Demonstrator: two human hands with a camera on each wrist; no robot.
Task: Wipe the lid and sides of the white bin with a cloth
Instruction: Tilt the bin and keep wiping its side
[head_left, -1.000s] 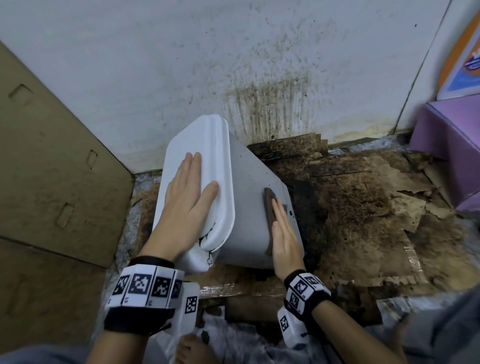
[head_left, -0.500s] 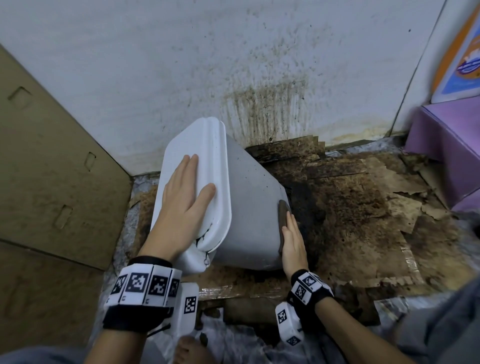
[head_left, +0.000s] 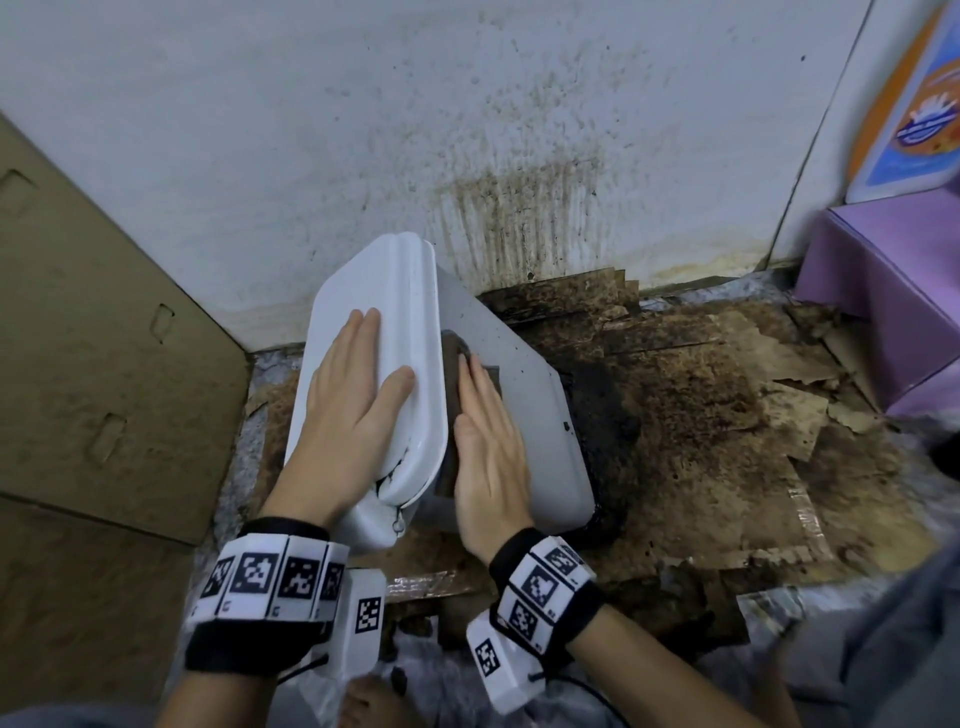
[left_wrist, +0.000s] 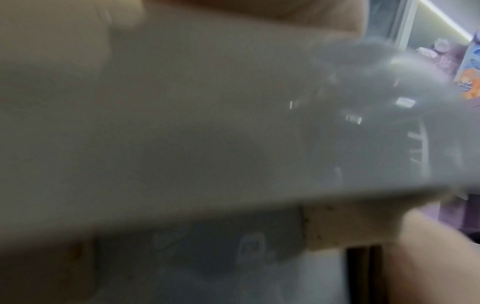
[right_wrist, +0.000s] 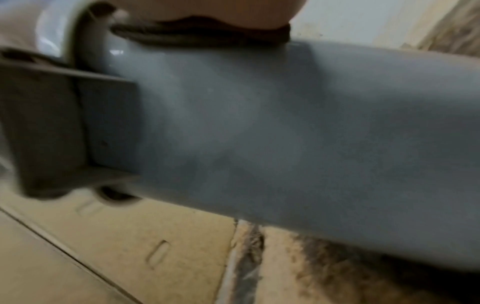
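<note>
The white bin (head_left: 535, 415) lies tipped on its side on the floor, its lid (head_left: 384, 291) facing left. My left hand (head_left: 358, 379) rests flat on the lid with straight fingers, thumb near the lid's rim. My right hand (head_left: 488, 431) lies flat on the bin's upturned side just beside the lid rim, pressing a dark cloth (head_left: 454, 345) under the palm and fingers. The right wrist view shows the cloth (right_wrist: 207, 37) squeezed between palm and the grey-looking bin side (right_wrist: 285, 133). The left wrist view is blurred, filled by the lid (left_wrist: 207, 123).
A stained white wall (head_left: 467, 130) stands behind the bin. A brown cardboard panel (head_left: 104, 338) leans at the left. Dirty, torn cardboard (head_left: 727, 415) covers the floor to the right. A purple box (head_left: 893, 291) sits at the far right. A bare foot (head_left: 363, 701) shows below.
My right hand has slid the cloth from the bin side's right edge across to the strip beside the lid rim. The left hand has stayed flat on the lid.
</note>
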